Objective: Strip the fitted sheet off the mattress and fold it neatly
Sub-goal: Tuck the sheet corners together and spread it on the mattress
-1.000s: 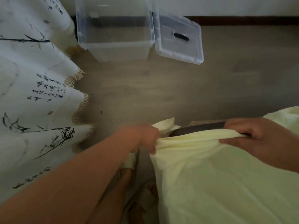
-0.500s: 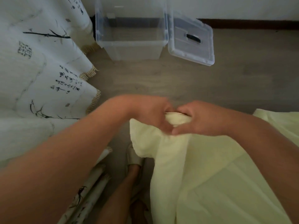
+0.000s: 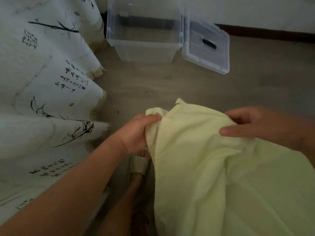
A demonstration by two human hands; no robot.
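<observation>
The pale yellow fitted sheet (image 3: 213, 167) hangs in front of me and fills the lower right of the head view. My left hand (image 3: 136, 132) grips a bunched corner of the sheet at its upper left edge. My right hand (image 3: 252, 123) pinches the sheet's top edge further right, thumb in front of the cloth and fingers behind it. The cloth between the two hands rises to a loose fold. No mattress is in view.
A clear plastic storage box (image 3: 144, 31) stands on the wooden floor (image 3: 255, 92) by the far wall, its lid (image 3: 207, 46) lying to its right. A white fringed cloth with ink bamboo print (image 3: 42, 91) drapes at the left. My foot in a sandal (image 3: 139, 166) is below.
Half a second ago both hands met at one spot on the sheet's edge. Now they have parted, the right hand moving right along the edge, the left still holding its corner.
</observation>
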